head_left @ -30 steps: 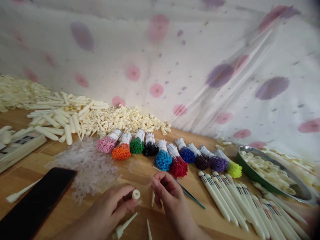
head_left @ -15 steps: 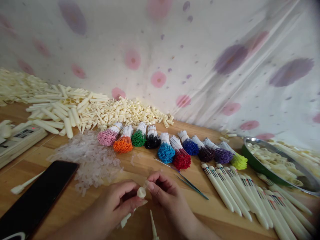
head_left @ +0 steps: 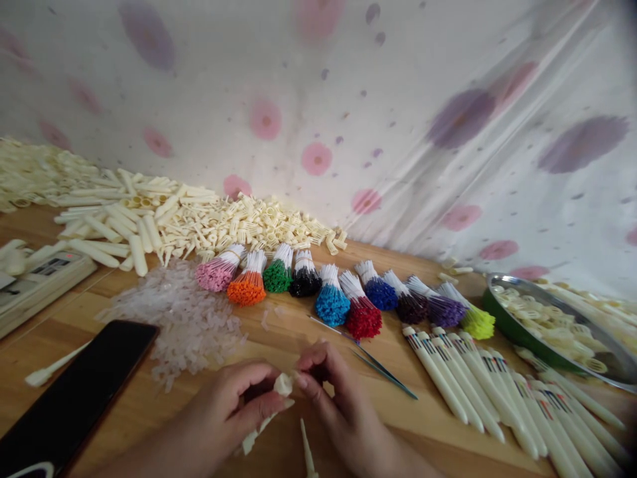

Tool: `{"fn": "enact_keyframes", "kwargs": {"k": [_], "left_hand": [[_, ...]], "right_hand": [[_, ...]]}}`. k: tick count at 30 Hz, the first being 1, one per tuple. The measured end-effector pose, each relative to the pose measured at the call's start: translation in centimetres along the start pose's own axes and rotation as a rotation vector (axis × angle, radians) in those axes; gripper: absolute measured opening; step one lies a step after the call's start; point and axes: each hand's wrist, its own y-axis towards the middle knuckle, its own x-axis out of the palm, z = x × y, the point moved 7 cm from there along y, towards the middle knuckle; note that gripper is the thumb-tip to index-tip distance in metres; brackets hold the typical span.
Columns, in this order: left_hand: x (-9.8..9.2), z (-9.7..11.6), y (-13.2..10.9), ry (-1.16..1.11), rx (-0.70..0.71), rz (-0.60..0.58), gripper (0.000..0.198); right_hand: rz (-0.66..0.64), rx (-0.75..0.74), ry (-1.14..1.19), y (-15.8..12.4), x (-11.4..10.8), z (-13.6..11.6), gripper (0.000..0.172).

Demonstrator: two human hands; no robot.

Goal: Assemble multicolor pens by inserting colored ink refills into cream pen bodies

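Observation:
My left hand [head_left: 249, 401] is closed on a small cream plastic part [head_left: 283, 384], held between thumb and fingers at the bottom centre. My right hand [head_left: 331, 398] pinches at the right side of that part; whatever lies between its fingertips is too small to make out. Under my left hand a pale piece [head_left: 256, 435] shows in part. A thin pointed cream piece [head_left: 307, 448] lies between my wrists. Tweezers [head_left: 383, 372] rest on the table to the right of my right hand.
Coloured refill bundles [head_left: 331, 295] stand in a row behind my hands. Multicolour pens [head_left: 438, 378] and a green-sided dish [head_left: 517, 332] are right. Clear pieces [head_left: 184, 318], a phone [head_left: 79, 392] and a power strip [head_left: 44, 282] lie left; cream parts [head_left: 249, 222] are heaped behind.
The fingers of my right hand have shifted slightly at the cream part, with the index finger more arched. My left hand keeps its hold. The view has shifted very slightly.

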Motion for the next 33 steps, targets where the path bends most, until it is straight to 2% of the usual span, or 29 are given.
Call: {"fn": "enact_keyframes", "kwargs": {"k": [9, 13, 16, 19, 23, 25, 30, 31, 33], "left_hand": [[0.0, 0.1, -0.1, 0.026, 0.017, -0.001, 0.028], [0.0, 0.1, 0.0, 0.05, 0.011, 0.007, 0.028], [0.1, -0.2, 0.1, 0.068, -0.004, 0.001, 0.029], [0.4, -0.6, -0.1, 0.039, -0.027, -0.036, 0.033], [1.2, -1.1, -0.3, -0.054, -0.09, -0.115, 0.035], [1.1, -1.0, -0.2, -0.008, -0.076, -0.092, 0.033], [0.4, -0.1, 0.3, 0.196, 0.009, 0.052, 0.023], [0.2, -0.1, 0.3, 0.197, 0.002, 0.069, 0.023], [0.1, -0.2, 0.4, 0.156, -0.022, 0.081, 0.027]], "right_hand": [[-0.031, 0.06, 0.054, 0.0, 0.6, 0.2, 0.022], [-0.105, 0.045, -0.057, 0.2, 0.6, 0.2, 0.018], [-0.209, -0.096, -0.318, 0.2, 0.7, -0.3, 0.012], [-0.272, -0.29, -0.564, 0.2, 0.9, -1.1, 0.017], [-0.262, -0.384, -0.62, 0.3, 1.2, -1.8, 0.034], [-0.241, -0.317, -0.601, 0.4, 1.4, -1.5, 0.04], [-0.198, 0.032, -0.425, 0.3, 1.2, 0.9, 0.047], [-0.189, 0.052, -0.39, 0.2, 1.1, 1.0, 0.047], [-0.179, -0.002, -0.374, 0.2, 0.8, 0.6, 0.043]]}}
